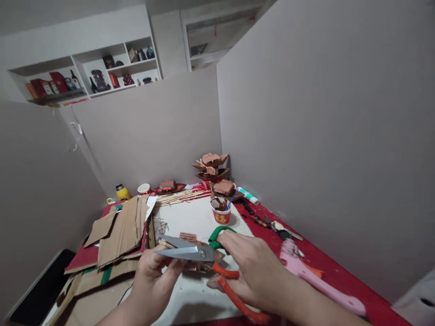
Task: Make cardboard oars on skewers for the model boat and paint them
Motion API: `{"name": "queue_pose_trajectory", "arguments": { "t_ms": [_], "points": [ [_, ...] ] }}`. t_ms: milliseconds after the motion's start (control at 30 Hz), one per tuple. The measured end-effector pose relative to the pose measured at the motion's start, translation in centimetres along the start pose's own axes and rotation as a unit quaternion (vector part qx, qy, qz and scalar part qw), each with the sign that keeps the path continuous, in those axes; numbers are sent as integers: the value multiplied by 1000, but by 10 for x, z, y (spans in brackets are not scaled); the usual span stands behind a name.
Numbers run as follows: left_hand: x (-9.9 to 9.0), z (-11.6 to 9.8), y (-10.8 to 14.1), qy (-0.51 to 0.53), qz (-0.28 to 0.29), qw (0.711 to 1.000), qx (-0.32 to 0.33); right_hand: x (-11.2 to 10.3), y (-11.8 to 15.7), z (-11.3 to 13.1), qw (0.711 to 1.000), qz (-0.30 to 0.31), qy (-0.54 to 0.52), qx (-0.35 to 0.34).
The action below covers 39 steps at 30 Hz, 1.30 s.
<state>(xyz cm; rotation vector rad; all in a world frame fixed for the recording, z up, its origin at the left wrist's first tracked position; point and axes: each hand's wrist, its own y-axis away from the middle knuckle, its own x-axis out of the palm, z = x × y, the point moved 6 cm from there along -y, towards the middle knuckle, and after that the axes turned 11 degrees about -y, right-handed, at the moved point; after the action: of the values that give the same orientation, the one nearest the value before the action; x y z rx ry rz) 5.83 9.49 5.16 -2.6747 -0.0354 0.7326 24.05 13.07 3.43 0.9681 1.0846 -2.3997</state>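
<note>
My right hand (251,267) grips the scissors (193,253), which have one green-wrapped handle and one orange handle. Their blades stand apart and point left across my left hand (154,276). Between the fingers of my left hand is a small pale piece (165,243), close to the blades; its full shape is hidden. Beneath the scissors, a brown model boat (219,256) is partly covered by the blades and my hands. Just behind it lies a ribbed brown piece (188,236) on the white board (183,217).
A red paper cup (221,217) with brown contents and a blue stick stands behind my hands. Cardboard sheets (122,226) are stacked left. Thin wooden sticks (180,197) and stacked model boats (211,167) lie at the back. A pink glue gun (316,280) rests right.
</note>
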Motion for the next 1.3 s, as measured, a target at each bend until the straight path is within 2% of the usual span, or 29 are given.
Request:
{"name": "queue_pose_trajectory", "arguments": {
  "t_ms": [200, 633, 767, 967, 1300],
  "points": [
    [3, 9, -2, 5, -12, 1000, -7, 5, 2, -5, 1000, -1, 6, -28],
    [15, 11, 0, 76, 2, 996, -49, 8, 7, -8, 999, 12, -33, -10],
    [13, 8, -1, 49, 3, 998, -43, 6, 7, -9, 1000, 6, -27, -3],
    [14, -1, -1, 62, 4, 998, 8, 11, 8, -11, 999, -10, -48, -11],
    [17, 8, 1, 79, -22, 997, -3, 17, 12, -14, 998, -22, -53, -13]
  ]
}}
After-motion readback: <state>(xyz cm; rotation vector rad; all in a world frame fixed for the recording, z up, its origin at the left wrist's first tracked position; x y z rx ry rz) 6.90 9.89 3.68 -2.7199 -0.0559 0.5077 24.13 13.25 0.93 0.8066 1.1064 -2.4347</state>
